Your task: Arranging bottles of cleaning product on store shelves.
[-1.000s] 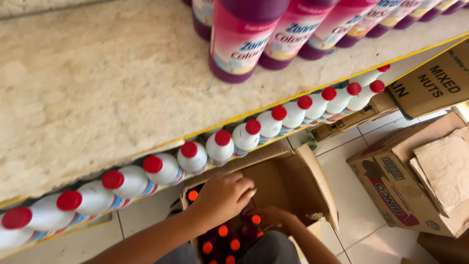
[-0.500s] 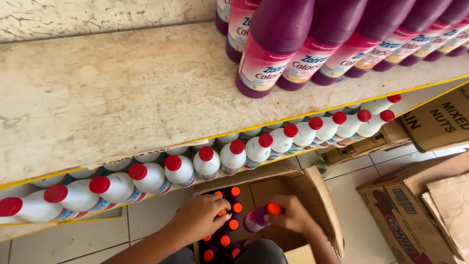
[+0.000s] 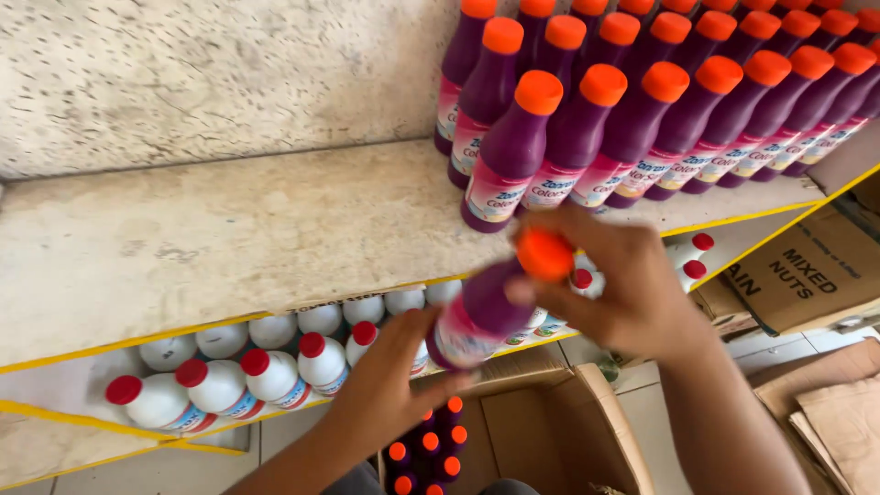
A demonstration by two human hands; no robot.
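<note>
A purple bottle with an orange cap point(image 3: 486, 307) is held tilted in front of the shelf edge. My left hand point(image 3: 390, 385) grips its base and label end. My right hand point(image 3: 623, 284) wraps the neck just below the cap. Behind them, on the pale stone shelf point(image 3: 229, 238), stand rows of matching purple bottles point(image 3: 642, 119), the nearest point(image 3: 509, 156) at the shelf's middle. Below, an open cardboard box point(image 3: 550, 431) holds several more purple bottles with orange caps point(image 3: 431, 449).
White bottles with red caps point(image 3: 220, 380) fill the lower shelf, edged with a yellow strip point(image 3: 137, 339). More cardboard boxes point(image 3: 811, 275) and flattened cardboard point(image 3: 843, 422) lie on the tiled floor at the right. The shelf's left part is bare stone.
Both hands rose out of the box carrying one purple bottle up to shelf height. The view tilted upward, bringing the upper shelf's bottle rows fully into sight.
</note>
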